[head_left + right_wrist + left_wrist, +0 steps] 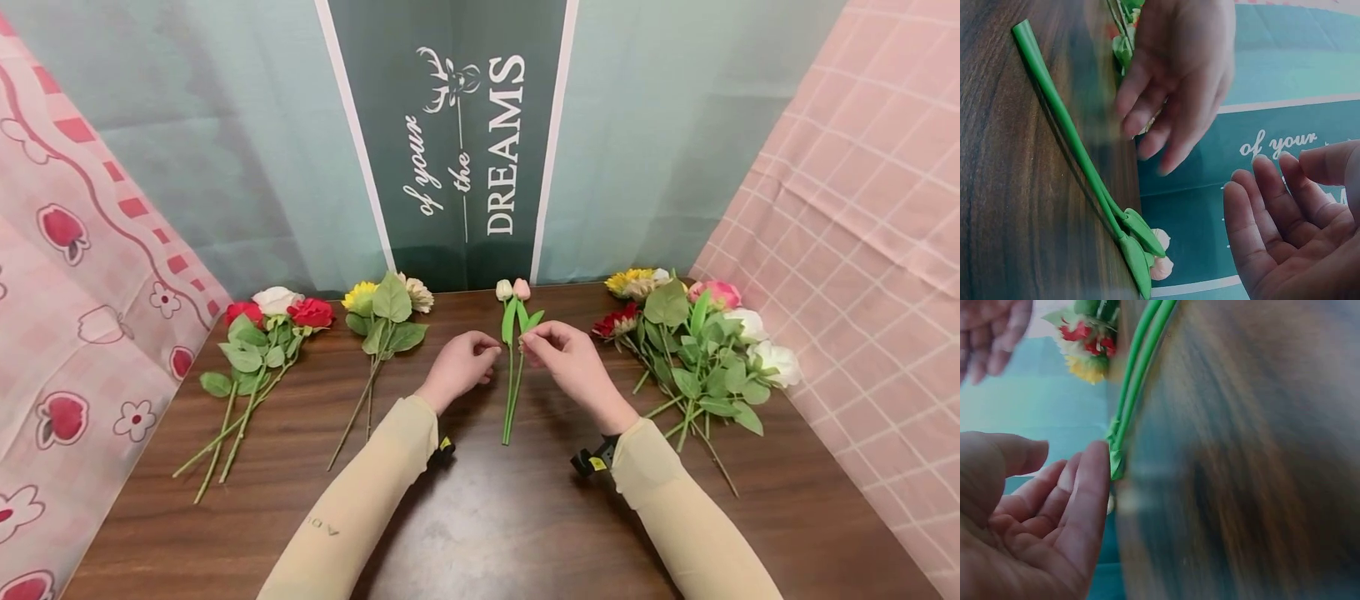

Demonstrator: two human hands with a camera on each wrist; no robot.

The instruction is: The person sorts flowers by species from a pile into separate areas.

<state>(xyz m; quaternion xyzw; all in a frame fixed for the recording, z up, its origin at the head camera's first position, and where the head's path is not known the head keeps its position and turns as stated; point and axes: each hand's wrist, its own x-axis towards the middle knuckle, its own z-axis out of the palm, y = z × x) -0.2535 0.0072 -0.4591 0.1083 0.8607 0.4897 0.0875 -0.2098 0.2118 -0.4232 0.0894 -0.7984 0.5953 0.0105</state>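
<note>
Two tulips, one white [504,290] and one pink [521,289], lie side by side on the wooden table, blooms toward the backdrop. Their green stems [1072,134] lie close together and converge at the lower end. Just left of them hovers my left hand [461,367], fingers loosely bent and holding nothing. My right hand [570,362] is on the other side, its fingertips overlapping a tulip leaf in the head view. The right wrist view shows that hand's fingers [1279,219] spread loosely, apart from the tulips, with nothing in them.
Red and white roses [277,302] lie at the far left. Nearer are a yellow sunflower [362,297] and a beige flower [417,293]. A larger mixed pile of flowers [697,358] lies on the right. A lettered cloth backdrop [457,250] rises behind the table [480,517].
</note>
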